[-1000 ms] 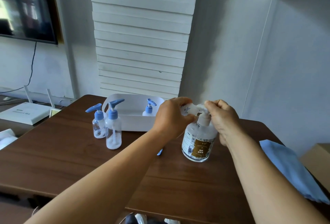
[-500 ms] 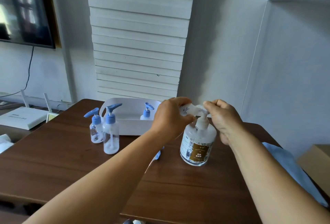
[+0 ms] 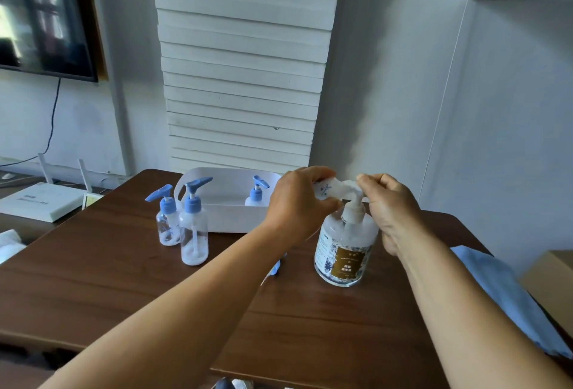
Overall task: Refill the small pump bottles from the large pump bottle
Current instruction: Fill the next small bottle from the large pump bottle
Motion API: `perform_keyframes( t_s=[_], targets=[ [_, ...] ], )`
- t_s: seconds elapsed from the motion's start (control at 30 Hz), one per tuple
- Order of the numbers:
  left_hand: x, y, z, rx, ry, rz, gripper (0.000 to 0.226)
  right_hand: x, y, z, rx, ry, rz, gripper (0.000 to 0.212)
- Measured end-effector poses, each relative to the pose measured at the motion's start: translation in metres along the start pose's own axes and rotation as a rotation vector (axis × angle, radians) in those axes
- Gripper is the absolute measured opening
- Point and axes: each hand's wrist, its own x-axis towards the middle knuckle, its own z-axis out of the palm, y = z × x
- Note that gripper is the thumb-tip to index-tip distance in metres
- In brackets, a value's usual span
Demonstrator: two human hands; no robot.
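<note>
The large pump bottle [image 3: 344, 252], clear with a brown label, stands on the brown table at centre right. My left hand [image 3: 297, 202] grips a small clear bottle [image 3: 325, 188] without its cap, held sideways against the large bottle's spout. My right hand [image 3: 390, 205] pinches the white pump head [image 3: 352, 185] from the right. Two small bottles with blue pumps [image 3: 167, 221] [image 3: 193, 233] stand together at the left. A third small bottle [image 3: 256, 195] sits in the white tray [image 3: 235, 218]. A loose blue pump cap [image 3: 274, 267] lies on the table under my left forearm.
A blue cloth [image 3: 502, 295] lies on the table's right side, with a cardboard box [image 3: 552, 277] beyond it. A white router [image 3: 40, 202] sits on a lower surface at the left, below a wall screen [image 3: 40, 16]. The wall stands just behind the tray.
Both hands stay at the pump head with the small bottle against the spout. Only the view has shifted slightly.
</note>
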Motion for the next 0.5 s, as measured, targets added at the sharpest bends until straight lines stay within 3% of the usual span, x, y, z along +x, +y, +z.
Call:
perform_keyframes(
  t_s=[0.5],
  targets=[
    [-0.003, -0.007, 0.004, -0.013, 0.003, -0.013, 0.048, 0.0, 0.005, 0.005, -0.048, -0.01, 0.008, 0.021]
  ],
)
